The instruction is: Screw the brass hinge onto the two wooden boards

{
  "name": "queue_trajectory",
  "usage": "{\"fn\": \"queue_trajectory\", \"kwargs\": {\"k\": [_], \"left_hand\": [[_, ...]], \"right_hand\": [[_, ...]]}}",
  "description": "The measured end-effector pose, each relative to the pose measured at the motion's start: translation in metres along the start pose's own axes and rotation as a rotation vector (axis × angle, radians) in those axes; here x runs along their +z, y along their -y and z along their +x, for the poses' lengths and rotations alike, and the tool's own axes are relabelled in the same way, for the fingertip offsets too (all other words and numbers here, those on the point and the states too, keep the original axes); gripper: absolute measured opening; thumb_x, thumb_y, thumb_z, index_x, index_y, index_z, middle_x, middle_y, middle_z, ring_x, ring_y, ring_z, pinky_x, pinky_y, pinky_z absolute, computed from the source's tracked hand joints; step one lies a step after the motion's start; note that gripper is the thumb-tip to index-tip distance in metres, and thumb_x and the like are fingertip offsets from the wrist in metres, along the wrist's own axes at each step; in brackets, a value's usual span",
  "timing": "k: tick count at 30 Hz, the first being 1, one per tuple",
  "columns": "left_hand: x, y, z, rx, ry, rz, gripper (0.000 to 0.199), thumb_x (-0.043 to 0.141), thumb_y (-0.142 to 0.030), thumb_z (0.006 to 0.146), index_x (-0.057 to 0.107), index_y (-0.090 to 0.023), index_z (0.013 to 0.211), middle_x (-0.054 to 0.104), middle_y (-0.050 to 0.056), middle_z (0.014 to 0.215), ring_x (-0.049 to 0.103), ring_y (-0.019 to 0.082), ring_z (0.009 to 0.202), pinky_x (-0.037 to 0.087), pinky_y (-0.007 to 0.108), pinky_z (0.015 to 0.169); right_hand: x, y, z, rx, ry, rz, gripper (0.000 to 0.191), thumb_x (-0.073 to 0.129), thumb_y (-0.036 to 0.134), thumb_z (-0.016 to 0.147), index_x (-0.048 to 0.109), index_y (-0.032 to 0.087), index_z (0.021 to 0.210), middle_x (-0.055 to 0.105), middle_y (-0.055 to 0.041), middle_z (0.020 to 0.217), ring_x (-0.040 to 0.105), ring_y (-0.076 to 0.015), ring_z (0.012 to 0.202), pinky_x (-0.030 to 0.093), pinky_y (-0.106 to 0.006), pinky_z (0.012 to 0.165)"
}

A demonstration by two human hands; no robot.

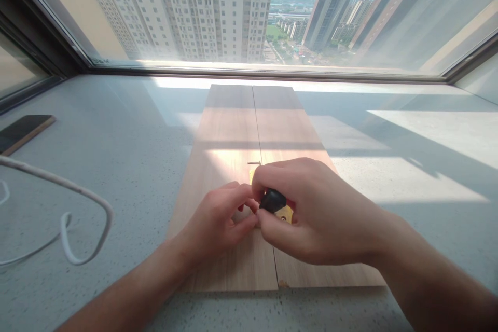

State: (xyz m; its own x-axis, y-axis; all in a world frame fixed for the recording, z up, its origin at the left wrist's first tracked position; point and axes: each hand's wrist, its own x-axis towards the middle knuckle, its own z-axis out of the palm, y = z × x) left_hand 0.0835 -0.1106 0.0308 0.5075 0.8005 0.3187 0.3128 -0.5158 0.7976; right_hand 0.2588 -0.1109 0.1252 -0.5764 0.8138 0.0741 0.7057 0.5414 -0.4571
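Note:
Two wood-grain boards [229,129] lie side by side, a narrow seam between them. A yellow metal hinge [287,213] sits across the seam, mostly covered by my hands. My right hand [311,212] is closed round the black handle of a screwdriver [273,200]; its shaft and tip are hidden. Close against it, my left hand [225,212] has thumb and fingers pinched over the hinge's left side, and what they hold cannot be made out. Just beyond the hinge lies a loose screw [254,163].
The boards rest on a pale speckled sill [136,166] below a large window [249,15]. At the left are a white cable [105,212], looping upward, and a dark phone-like slab [25,130]. Sunlight and shadow stripe the surface.

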Motion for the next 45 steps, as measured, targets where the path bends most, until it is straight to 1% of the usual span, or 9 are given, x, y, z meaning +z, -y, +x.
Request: {"fn": "queue_trajectory", "kwargs": {"k": [6,12,16,19,23,27,33,40,45], "left_hand": [[-0.005,-0.002,0.002,0.074,-0.066,-0.010,0.019,0.070,-0.012,0.071,0.058,-0.016,0.085,0.062,0.000,0.077,0.054,0.012,0.069,0.041,0.022,0.062],[-0.006,-0.001,0.004,0.193,-0.083,-0.066,0.005,0.066,-0.014,0.081,0.063,-0.014,0.076,0.064,0.003,0.074,0.057,0.013,0.071,0.044,0.023,0.064],[-0.006,-0.002,0.004,0.180,-0.062,-0.082,0.006,0.064,-0.012,0.083,0.066,-0.015,0.078,0.068,0.003,0.076,0.060,0.012,0.072,0.045,0.022,0.066],[-0.006,-0.003,0.004,0.172,-0.062,-0.082,0.005,0.065,-0.012,0.082,0.069,-0.014,0.083,0.069,0.004,0.078,0.062,0.013,0.074,0.047,0.023,0.068],[-0.005,-0.002,0.004,0.159,-0.093,-0.092,0.002,0.068,-0.014,0.080,0.069,-0.015,0.081,0.069,0.005,0.078,0.061,0.015,0.073,0.047,0.025,0.067],[-0.006,-0.003,0.004,0.187,-0.075,-0.090,0.015,0.060,-0.011,0.084,0.065,-0.015,0.070,0.064,0.002,0.066,0.056,0.012,0.063,0.043,0.023,0.059],[-0.006,-0.005,0.003,0.182,-0.038,-0.068,0.012,0.057,-0.012,0.085,0.066,-0.014,0.078,0.067,0.005,0.073,0.060,0.014,0.070,0.045,0.025,0.064],[-0.005,-0.003,0.004,0.187,-0.053,-0.076,0.011,0.058,-0.014,0.085,0.062,-0.015,0.075,0.064,0.003,0.071,0.056,0.014,0.068,0.044,0.027,0.063],[-0.006,-0.004,0.004,0.287,-0.026,0.011,0.013,0.052,-0.009,0.086,0.058,-0.017,0.078,0.061,0.004,0.072,0.058,0.017,0.076,0.046,0.029,0.067]], "right_hand": [[-0.002,0.002,0.001,0.100,0.002,-0.125,0.026,0.059,0.033,0.078,0.050,0.019,0.058,0.047,0.0031,0.051,0.036,-0.0094,0.049,0.023,-0.027,0.050],[0.002,0.001,0.001,0.043,-0.091,-0.177,0.044,0.062,0.058,0.079,0.053,0.018,0.063,0.051,0.0034,0.054,0.036,-0.0094,0.049,0.021,-0.027,0.050],[-0.007,0.002,-0.004,-0.075,-0.063,0.014,0.021,0.065,0.039,0.082,0.065,0.020,0.090,0.061,0.0027,0.069,0.047,-0.0105,0.059,0.029,-0.026,0.054],[-0.013,0.003,-0.005,-0.101,-0.063,0.063,0.006,0.060,0.021,0.082,0.066,0.020,0.082,0.058,0.0046,0.064,0.045,-0.0088,0.056,0.030,-0.025,0.053],[-0.011,0.001,-0.005,-0.055,-0.075,-0.036,0.016,0.063,0.029,0.082,0.061,0.019,0.071,0.051,0.0049,0.056,0.039,-0.0092,0.051,0.025,-0.025,0.048],[-0.004,-0.001,-0.003,-0.041,-0.158,-0.127,0.035,0.066,0.046,0.081,0.052,0.018,0.065,0.044,0.0051,0.052,0.033,-0.0088,0.049,0.021,-0.026,0.047],[-0.007,-0.001,-0.003,-0.118,-0.031,0.067,0.003,0.061,0.022,0.081,0.062,0.019,0.083,0.056,0.0057,0.063,0.043,-0.0081,0.055,0.031,-0.023,0.051],[-0.004,-0.002,-0.002,-0.014,-0.119,-0.060,0.029,0.066,0.038,0.080,0.052,0.018,0.065,0.047,0.0057,0.051,0.036,-0.0084,0.048,0.022,-0.024,0.045],[-0.005,-0.001,-0.001,-0.106,-0.128,0.040,0.011,0.064,0.027,0.081,0.061,0.018,0.078,0.056,0.0045,0.062,0.045,-0.0081,0.054,0.031,-0.022,0.051]]}}
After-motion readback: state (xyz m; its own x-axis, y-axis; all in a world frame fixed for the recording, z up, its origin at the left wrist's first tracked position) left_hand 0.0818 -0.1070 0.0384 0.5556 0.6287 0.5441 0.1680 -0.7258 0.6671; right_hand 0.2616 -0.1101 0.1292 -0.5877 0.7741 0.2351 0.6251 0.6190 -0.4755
